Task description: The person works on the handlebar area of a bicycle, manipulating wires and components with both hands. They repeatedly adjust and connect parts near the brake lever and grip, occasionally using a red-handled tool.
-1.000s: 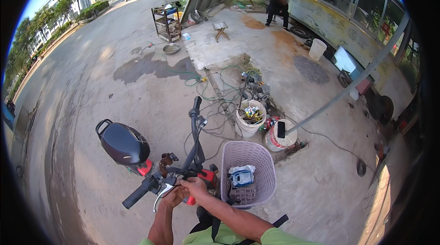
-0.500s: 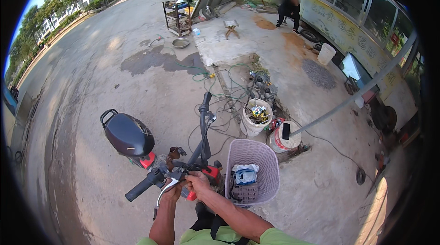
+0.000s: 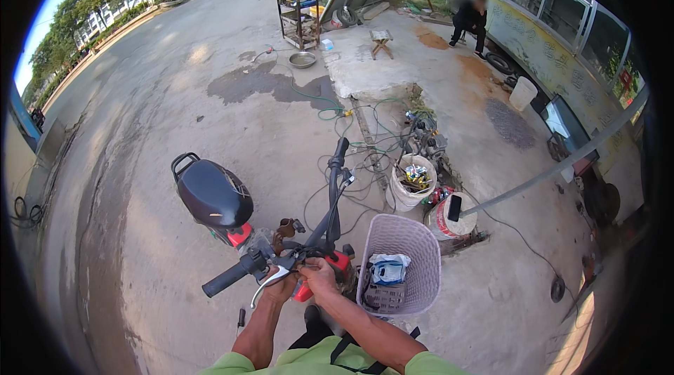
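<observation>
An electric scooter stands before me with its handlebar (image 3: pixel 328 229) turned across and its dark seat (image 3: pixel 214 194) off to the left. My left hand (image 3: pixel 281 286) is closed just behind the silver brake lever (image 3: pixel 267 285), beside the black left grip (image 3: pixel 228 281). My right hand (image 3: pixel 319 277) meets it at the handlebar's middle, fingers pinched together near the cables and the red body panel (image 3: pixel 302 293). Whatever the fingertips hold is too small and covered to make out. Right of my hands sits the woven basket (image 3: pixel 426 262) with a blue-and-white packet (image 3: pixel 390 269) inside.
Beyond the basket stand a bucket of tools and parts (image 3: pixel 413 196) and a round container (image 3: pixel 439 224) bearing a phone (image 3: pixel 455 208). Hoses and cables (image 3: pixel 361 164) trail over the concrete. A metal basin (image 3: pixel 302 60), a rack (image 3: pixel 298 20) and a seated person (image 3: pixel 469 22) are farther off.
The whole scene has shifted to the right and slightly down as my head turned. Both hands stay together at the same spot on the handlebar.
</observation>
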Demonstrator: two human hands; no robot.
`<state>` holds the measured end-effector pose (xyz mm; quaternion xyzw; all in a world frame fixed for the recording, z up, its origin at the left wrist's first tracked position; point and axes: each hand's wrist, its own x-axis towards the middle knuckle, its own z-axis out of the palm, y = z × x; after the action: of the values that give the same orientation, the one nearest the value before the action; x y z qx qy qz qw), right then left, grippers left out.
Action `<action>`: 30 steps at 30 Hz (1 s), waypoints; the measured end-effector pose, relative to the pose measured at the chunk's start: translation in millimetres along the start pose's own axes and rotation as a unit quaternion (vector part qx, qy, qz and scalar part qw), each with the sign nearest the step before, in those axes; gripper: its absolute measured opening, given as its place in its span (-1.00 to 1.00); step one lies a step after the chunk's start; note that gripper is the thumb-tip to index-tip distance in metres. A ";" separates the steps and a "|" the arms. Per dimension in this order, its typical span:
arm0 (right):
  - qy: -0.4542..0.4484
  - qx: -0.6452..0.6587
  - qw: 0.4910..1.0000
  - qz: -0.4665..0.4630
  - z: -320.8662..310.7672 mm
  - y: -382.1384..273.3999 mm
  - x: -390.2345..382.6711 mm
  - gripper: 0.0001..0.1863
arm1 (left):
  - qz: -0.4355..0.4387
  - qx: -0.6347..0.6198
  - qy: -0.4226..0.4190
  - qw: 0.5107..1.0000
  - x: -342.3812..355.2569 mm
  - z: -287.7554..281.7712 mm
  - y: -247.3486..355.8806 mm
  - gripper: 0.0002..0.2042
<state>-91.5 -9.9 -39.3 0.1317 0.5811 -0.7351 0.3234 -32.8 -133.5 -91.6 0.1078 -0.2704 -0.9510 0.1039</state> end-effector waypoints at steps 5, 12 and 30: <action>0.006 0.005 1.000 -0.003 -0.4 5.7 4.1 -0.63 | -0.016 0.075 0.038 0.996 3.8 19.8 -0.9 -0.81; -0.018 -0.031 0.999 -0.019 -4.9 -3.0 -2.7 -0.62 | -0.004 0.007 0.036 0.999 11.4 -9.4 -15.8 -0.77; -0.049 -0.440 0.860 -0.254 -18.5 -84.9 -29.9 -0.63 | -0.085 0.060 0.040 0.994 -6.7 31.8 1.4 -0.70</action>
<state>-125.6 27.0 37.7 -0.2135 0.8407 -0.4648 0.1776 -34.6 -117.3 -63.5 0.1741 -0.3125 -0.9335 0.0265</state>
